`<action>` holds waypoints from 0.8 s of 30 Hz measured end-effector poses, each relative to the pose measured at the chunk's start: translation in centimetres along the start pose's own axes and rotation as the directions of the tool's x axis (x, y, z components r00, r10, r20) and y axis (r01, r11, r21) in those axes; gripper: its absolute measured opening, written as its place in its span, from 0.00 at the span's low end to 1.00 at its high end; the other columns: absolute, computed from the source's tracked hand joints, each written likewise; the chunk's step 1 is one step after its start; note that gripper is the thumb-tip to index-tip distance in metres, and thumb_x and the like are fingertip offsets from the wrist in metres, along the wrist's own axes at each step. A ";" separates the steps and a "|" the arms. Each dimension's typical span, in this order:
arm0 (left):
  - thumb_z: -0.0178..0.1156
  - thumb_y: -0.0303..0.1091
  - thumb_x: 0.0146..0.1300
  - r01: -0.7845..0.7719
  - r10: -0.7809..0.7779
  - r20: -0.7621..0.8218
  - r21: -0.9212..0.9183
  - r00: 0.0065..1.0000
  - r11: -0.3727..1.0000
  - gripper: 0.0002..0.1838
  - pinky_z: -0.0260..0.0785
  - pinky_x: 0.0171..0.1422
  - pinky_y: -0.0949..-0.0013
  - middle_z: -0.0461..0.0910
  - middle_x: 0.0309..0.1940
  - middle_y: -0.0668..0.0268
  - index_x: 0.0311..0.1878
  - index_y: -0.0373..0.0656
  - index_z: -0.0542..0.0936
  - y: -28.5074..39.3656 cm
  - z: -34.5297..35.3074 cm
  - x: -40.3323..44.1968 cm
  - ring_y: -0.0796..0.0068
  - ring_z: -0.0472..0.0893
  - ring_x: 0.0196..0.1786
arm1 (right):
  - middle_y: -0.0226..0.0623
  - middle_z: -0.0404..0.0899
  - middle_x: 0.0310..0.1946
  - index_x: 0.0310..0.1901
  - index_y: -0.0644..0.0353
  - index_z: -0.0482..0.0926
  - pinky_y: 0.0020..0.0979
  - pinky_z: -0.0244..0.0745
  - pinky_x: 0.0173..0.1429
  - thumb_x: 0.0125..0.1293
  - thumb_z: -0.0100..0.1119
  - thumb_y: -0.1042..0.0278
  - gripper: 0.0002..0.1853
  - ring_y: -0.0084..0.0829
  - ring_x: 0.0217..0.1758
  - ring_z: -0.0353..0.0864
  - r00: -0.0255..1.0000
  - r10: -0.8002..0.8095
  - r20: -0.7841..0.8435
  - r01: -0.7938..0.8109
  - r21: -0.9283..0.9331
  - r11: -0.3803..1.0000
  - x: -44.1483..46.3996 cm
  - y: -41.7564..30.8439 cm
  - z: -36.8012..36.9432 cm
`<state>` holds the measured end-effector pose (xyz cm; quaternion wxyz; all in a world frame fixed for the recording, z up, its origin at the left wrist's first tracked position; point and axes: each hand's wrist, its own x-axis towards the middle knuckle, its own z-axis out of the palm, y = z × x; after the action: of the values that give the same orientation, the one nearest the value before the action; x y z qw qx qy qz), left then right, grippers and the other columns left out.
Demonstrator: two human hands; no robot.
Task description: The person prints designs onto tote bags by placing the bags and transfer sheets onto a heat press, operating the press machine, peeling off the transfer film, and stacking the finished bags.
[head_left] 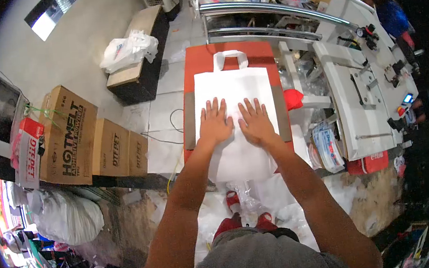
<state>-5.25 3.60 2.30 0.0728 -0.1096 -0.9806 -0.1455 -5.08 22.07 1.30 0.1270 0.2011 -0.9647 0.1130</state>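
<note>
A white bag [231,87] with a looped handle [229,54] at its far end lies flat on a red-orange board [198,62] with grey-brown side strips. Flat on the bag's left half rests my left hand [216,123], its fingers spread and pointing away from me. My right hand [255,123] lies the same way on the right half, fingers apart. Neither hand grips anything. The bag's near end reaches between my forearms.
Cardboard boxes [74,136] stand at the left, and a bench [149,51] holds white plastic bags [129,49]. On the right is a white machine [356,102] with a metal roller [274,8] behind. A person in blue [393,18] is at the far right.
</note>
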 end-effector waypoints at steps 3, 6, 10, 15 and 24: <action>0.57 0.37 0.62 0.038 -0.075 -0.161 -0.222 0.984 0.974 0.32 0.56 0.74 0.50 0.64 0.70 0.47 0.70 0.41 0.65 -2.0 -2.7 -2.6 0.46 0.64 0.72 | 0.52 0.65 0.69 0.68 0.60 0.67 0.55 0.55 0.74 0.67 0.53 0.59 0.29 0.55 0.72 0.61 0.986 0.103 -0.130 -0.081 0.163 0.983 -2.2 0.8 -4.4; 0.60 0.32 0.60 0.236 -0.339 -0.197 -0.412 0.920 0.880 0.20 0.69 0.62 0.55 0.77 0.55 0.49 0.57 0.40 0.75 -4.2 -4.6 -9.9 0.52 0.77 0.58 | 0.52 0.75 0.53 0.54 0.66 0.73 0.47 0.68 0.62 0.62 0.61 0.67 0.20 0.50 0.58 0.74 0.860 0.461 -0.219 -0.342 0.421 0.840 -10.1 3.3 -4.4; 0.62 0.33 0.61 0.428 -0.484 0.039 -0.531 0.874 0.732 0.12 0.75 0.48 0.60 0.83 0.36 0.55 0.46 0.39 0.78 -4.3 -5.1 -13.8 0.59 0.83 0.41 | 0.48 0.81 0.38 0.47 0.68 0.75 0.39 0.78 0.47 0.61 0.65 0.66 0.17 0.42 0.41 0.83 0.709 0.697 0.107 -0.615 0.578 0.536 -13.2 2.4 -6.3; 0.64 0.32 0.60 0.386 -0.486 0.010 -0.622 0.874 0.681 0.11 0.76 0.42 0.63 0.84 0.29 0.58 0.44 0.38 0.79 -3.9 -4.3 -13.8 0.63 0.84 0.34 | 0.42 0.82 0.28 0.45 0.66 0.77 0.38 0.79 0.42 0.61 0.65 0.66 0.15 0.38 0.32 0.84 0.743 0.663 0.086 -0.583 0.569 0.580 -12.9 2.2 -5.1; 0.63 0.33 0.61 0.307 -0.488 -0.147 -0.615 0.860 0.727 0.08 0.76 0.42 0.63 0.84 0.29 0.58 0.40 0.38 0.81 -5.2 -1.4 -14.1 0.62 0.85 0.33 | 0.41 0.83 0.27 0.41 0.64 0.79 0.36 0.79 0.41 0.61 0.65 0.68 0.11 0.36 0.31 0.84 0.714 0.696 0.077 -0.599 0.581 0.551 -12.6 1.4 -5.1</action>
<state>7.26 -4.36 -0.22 0.1507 0.1123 -0.8681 -0.4594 6.48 29.21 2.20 0.0881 -0.1513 -0.8761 0.4492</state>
